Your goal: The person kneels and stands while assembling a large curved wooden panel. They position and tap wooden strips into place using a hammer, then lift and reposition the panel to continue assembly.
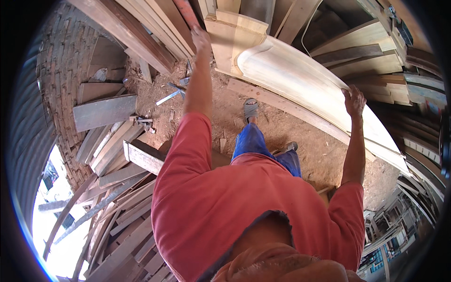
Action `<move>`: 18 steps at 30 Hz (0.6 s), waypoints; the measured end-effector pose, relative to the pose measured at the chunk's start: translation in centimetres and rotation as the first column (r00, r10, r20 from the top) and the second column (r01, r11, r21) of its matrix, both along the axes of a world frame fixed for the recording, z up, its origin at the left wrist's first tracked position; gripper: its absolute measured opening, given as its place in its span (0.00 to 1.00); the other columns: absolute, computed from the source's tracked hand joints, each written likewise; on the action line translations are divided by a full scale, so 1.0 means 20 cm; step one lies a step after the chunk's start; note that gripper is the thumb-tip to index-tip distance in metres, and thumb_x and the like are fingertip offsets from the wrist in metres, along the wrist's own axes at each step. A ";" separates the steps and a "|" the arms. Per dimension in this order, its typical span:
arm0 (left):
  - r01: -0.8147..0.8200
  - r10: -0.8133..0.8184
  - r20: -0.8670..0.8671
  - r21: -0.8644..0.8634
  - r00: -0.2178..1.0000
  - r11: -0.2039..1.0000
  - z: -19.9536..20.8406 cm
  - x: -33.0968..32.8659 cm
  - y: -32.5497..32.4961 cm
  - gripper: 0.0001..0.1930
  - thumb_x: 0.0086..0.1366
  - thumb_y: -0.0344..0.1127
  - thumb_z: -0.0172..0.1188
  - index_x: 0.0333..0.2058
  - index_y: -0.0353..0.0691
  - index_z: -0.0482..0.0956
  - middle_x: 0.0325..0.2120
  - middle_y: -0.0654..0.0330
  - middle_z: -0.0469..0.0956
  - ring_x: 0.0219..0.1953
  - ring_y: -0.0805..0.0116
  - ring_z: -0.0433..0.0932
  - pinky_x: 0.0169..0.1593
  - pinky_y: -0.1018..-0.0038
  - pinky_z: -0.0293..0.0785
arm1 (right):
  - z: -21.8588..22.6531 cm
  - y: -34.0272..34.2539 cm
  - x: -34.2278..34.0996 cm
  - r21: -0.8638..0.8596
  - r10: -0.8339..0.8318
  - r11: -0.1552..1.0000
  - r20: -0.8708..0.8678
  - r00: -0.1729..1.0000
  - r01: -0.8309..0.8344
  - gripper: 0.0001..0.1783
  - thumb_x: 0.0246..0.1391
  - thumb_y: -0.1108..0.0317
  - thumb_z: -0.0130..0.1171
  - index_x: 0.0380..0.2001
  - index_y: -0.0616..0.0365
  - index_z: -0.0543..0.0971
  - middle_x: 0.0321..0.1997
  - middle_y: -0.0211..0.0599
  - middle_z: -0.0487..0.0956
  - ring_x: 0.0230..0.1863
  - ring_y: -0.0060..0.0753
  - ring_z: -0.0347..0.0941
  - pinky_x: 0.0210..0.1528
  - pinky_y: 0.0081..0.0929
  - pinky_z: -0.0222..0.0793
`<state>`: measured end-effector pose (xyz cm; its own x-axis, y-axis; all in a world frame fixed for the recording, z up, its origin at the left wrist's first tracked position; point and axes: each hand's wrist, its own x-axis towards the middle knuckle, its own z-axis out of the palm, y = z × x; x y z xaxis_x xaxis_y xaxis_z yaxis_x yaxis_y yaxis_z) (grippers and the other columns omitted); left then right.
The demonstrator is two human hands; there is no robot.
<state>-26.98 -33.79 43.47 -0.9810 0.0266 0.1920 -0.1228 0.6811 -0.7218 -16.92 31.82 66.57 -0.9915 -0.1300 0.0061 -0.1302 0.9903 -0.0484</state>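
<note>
My left hand (pixel 201 40) is stretched far forward, closed round the lower end of a reddish-orange bar (pixel 186 11) that runs up out of the picture. The hand is just left of the stepped end (pixel 230 35) of a large, pale, curved wooden moulding (pixel 291 70). This moulding arcs from the top middle down to the right. On its outer edge my right hand (pixel 354 101) rests, fingers curled over the rim. I see my red shirt, blue trousers and a sandalled foot (pixel 250 109) on the dirt floor below.
Loose planks (pixel 117 178) pile up at the lower left beside a brick wall (pixel 66 61). Long boards (pixel 145 28) lean at the top left. Small metal tools (pixel 171 94) lie on the dirt. Stacked boards (pixel 376 70) fill the right side. A long batten (pixel 282 105) lies under the moulding.
</note>
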 end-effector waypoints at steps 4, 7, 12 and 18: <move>0.263 -0.319 -0.320 -0.205 0.892 0.943 -0.38 0.77 0.41 0.13 0.71 0.34 0.61 0.51 0.36 0.79 0.41 0.56 0.84 0.37 0.65 0.85 0.40 0.73 0.83 | -0.01 0.01 -0.01 0.023 -0.036 0.999 0.065 0.997 0.035 0.26 0.60 0.41 0.60 0.50 0.50 0.80 0.47 0.46 0.83 0.51 0.57 0.78 0.51 0.55 0.71; -0.331 -0.197 0.489 0.785 0.850 0.524 -0.38 1.47 0.95 0.18 0.76 0.41 0.47 0.52 0.36 0.81 0.46 0.48 0.82 0.49 0.54 0.82 0.54 0.56 0.78 | -0.02 0.01 0.00 0.051 -0.063 0.997 0.067 0.996 0.059 0.29 0.60 0.42 0.61 0.58 0.48 0.76 0.57 0.49 0.79 0.58 0.58 0.74 0.58 0.59 0.67; -0.630 -0.311 0.585 0.775 0.749 -0.057 -0.08 2.26 1.53 0.21 0.73 0.48 0.48 0.36 0.38 0.84 0.29 0.48 0.85 0.36 0.47 0.84 0.44 0.53 0.77 | -0.02 -0.01 0.09 0.034 -0.018 0.999 0.002 1.000 0.018 0.34 0.60 0.47 0.61 0.67 0.45 0.68 0.67 0.48 0.70 0.66 0.57 0.66 0.63 0.57 0.63; -0.529 -0.065 0.575 0.786 0.816 0.321 -0.04 2.65 1.81 0.18 0.73 0.43 0.47 0.40 0.38 0.83 0.45 0.44 0.83 0.51 0.42 0.81 0.53 0.54 0.78 | -0.07 0.02 0.49 -0.088 0.143 0.981 -0.259 0.955 -0.171 0.35 0.59 0.50 0.63 0.67 0.49 0.69 0.70 0.49 0.67 0.70 0.58 0.61 0.69 0.55 0.57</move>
